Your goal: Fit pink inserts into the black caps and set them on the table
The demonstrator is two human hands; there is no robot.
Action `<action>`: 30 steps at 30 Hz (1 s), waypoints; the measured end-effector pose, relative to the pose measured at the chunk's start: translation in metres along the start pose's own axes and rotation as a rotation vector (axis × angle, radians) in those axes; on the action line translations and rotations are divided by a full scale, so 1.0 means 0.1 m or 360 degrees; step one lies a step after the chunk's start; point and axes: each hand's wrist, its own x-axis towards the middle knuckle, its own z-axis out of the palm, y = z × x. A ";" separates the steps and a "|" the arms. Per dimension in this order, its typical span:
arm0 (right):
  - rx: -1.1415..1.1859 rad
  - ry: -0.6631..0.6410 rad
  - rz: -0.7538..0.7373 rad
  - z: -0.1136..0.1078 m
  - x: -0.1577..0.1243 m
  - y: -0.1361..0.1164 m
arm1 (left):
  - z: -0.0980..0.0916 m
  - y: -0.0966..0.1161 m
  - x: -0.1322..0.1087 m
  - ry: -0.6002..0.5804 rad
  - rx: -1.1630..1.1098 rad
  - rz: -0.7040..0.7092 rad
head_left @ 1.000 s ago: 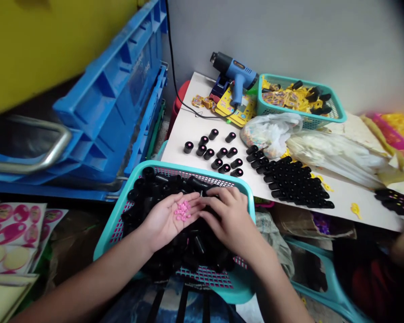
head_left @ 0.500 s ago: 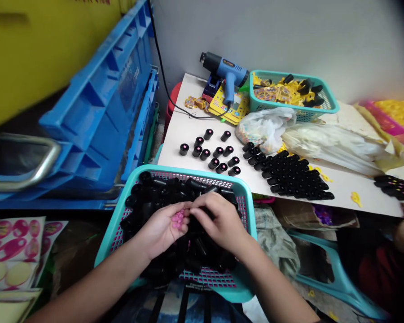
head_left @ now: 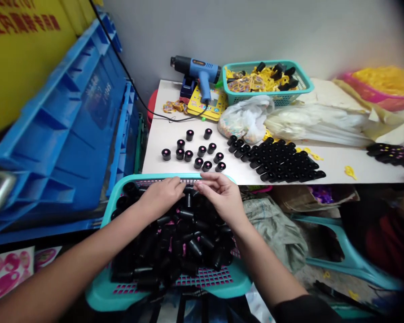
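A blue heat gun [head_left: 202, 74] stands at the back of the white surface [head_left: 155, 152], beside a teal plastic basket [head_left: 242, 99] of yellow pieces; a blue plastic crate [head_left: 63, 134] stands left of the surface.

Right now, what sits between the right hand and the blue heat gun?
Head view: past the right hand come the teal basket's rim, then upright black pink-topped cylinders on the white table, below the heat gun.

Narrow gap on the bench [head_left: 155, 148] between the teal basket [head_left: 101, 296] and the upright black caps [head_left: 188, 155], blue crate [head_left: 57, 134] close along the basket's left, grey sack [head_left: 276, 233] just beside its right, heaped black cylinders [head_left: 188, 251] filling the basket
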 end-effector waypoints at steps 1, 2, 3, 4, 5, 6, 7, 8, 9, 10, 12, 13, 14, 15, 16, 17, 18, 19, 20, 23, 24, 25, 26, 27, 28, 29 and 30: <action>0.0015 -0.0019 0.0023 -0.02 0.00 0.00 | 0.02 0.00 0.02 -0.0019 0.0010 0.0010; 0.0021 -0.0035 0.0037 -0.04 0.01 0.00 | 0.03 0.00 0.04 -0.0027 0.0026 0.0011; 0.0021 -0.0047 0.0041 -0.06 0.01 0.00 | 0.02 0.00 0.05 -0.0038 0.0046 0.0009; 0.0020 -0.0055 0.0040 -0.08 0.01 0.00 | 0.01 0.00 0.04 -0.0052 0.0081 0.0010; 0.0023 -0.0065 0.0038 -0.10 0.02 0.01 | -0.02 0.00 0.03 -0.0061 0.0131 0.0015; 0.0026 -0.0083 0.0038 -0.12 0.02 0.01 | -0.05 0.00 0.00 -0.0063 0.0193 0.0024; 0.0018 -0.0113 0.0030 -0.13 0.02 0.01 | -0.08 0.01 -0.05 -0.0062 0.0263 0.0038; -0.0010 -0.0158 0.0008 -0.14 0.02 0.00 | -0.10 0.03 -0.10 -0.0043 0.0325 0.0055; -0.0060 -0.0218 -0.0030 -0.14 0.01 0.00 | -0.13 0.05 -0.17 -0.0021 0.0363 0.0076; -0.0126 -0.0287 -0.0083 -0.13 0.01 -0.02 | -0.14 0.07 -0.24 -0.0029 0.0366 0.0089; -0.0278 -0.0423 -0.0214 -0.11 -0.01 -0.05 | -0.13 0.12 -0.37 -0.0033 0.0299 0.0127; -0.0339 -0.0483 -0.0269 -0.09 -0.02 -0.07 | -0.12 0.14 -0.42 0.0022 0.0267 0.0145; -0.0376 -0.0531 -0.0306 -0.08 -0.03 -0.09 | -0.10 0.17 -0.46 0.0084 0.0239 0.0162; -0.0389 -0.0565 -0.0328 -0.07 -0.03 -0.10 | -0.08 0.19 -0.49 0.0139 0.0214 0.0176; -0.0386 -0.0587 -0.0336 -0.06 -0.04 -0.10 | -0.06 0.20 -0.50 0.0187 0.0190 0.0190; -0.0371 -0.0600 -0.0333 -0.05 -0.04 -0.10 | -0.04 0.21 -0.51 0.0214 0.0167 0.0205; -0.0343 -0.0609 -0.0322 -0.04 -0.05 -0.10 | -0.02 0.21 -0.51 0.0226 0.0145 0.0222; -0.0307 -0.0621 -0.0301 -0.03 -0.05 -0.09 | -0.01 0.20 -0.51 0.0238 0.0126 0.0239; -0.0263 -0.0637 -0.0267 -0.02 -0.05 -0.08 | 0.01 0.19 -0.52 0.0258 0.0114 0.0250; -0.0035 -0.0710 -0.0016 0.02 -0.08 -0.05 | 0.03 0.15 -0.53 0.0322 0.0159 0.0281; 0.0086 -0.0741 0.0106 0.04 -0.09 -0.05 | 0.03 0.13 -0.54 0.0342 0.0198 0.0291; 0.0223 -0.0767 0.0229 0.06 -0.10 -0.04 | 0.04 0.12 -0.54 0.0356 0.0242 0.0306; 0.0366 -0.0784 0.0335 0.08 -0.11 -0.04 | 0.04 0.11 -0.55 0.0364 0.0285 0.0326; 0.0499 -0.0797 0.0422 0.10 -0.12 -0.03 | 0.04 0.11 -0.56 0.0369 0.0320 0.0350; 0.0613 -0.0808 0.0491 0.11 -0.13 -0.03 | 0.04 0.10 -0.56 0.0371 0.0346 0.0381; 0.0702 -0.0832 0.0560 0.12 -0.14 -0.03 | 0.04 0.10 -0.57 0.0376 0.0358 0.0423; 0.0777 -0.0864 0.0627 0.14 -0.15 -0.02 | 0.03 0.10 -0.57 0.0377 0.0360 0.0470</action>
